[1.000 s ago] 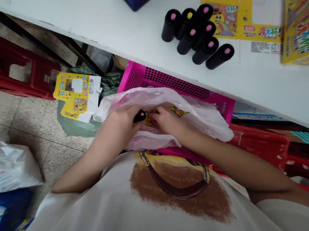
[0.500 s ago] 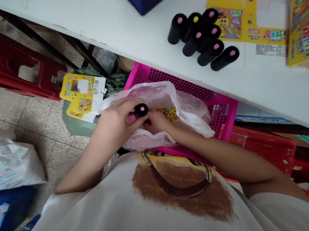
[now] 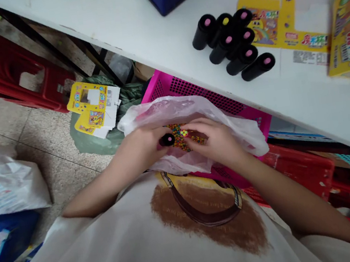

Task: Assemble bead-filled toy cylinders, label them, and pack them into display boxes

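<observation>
L hand (image 3: 138, 148) fingers wrapped round black tube (image 3: 166, 140). R hand (image 3: 218, 142) fingers pinch coloured beads (image 3: 181, 136) just beside tube, inside plastic bag (image 3: 171, 107).

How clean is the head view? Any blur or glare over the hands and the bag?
Head view: even, soft light, no hard shadows; the left hand, its black tube and the right hand are fairly sharp; the plastic bag shows mild sheen, not blown out; the yellow box at the right edge is smeared; the white table runs tilted across the frame.
</observation>
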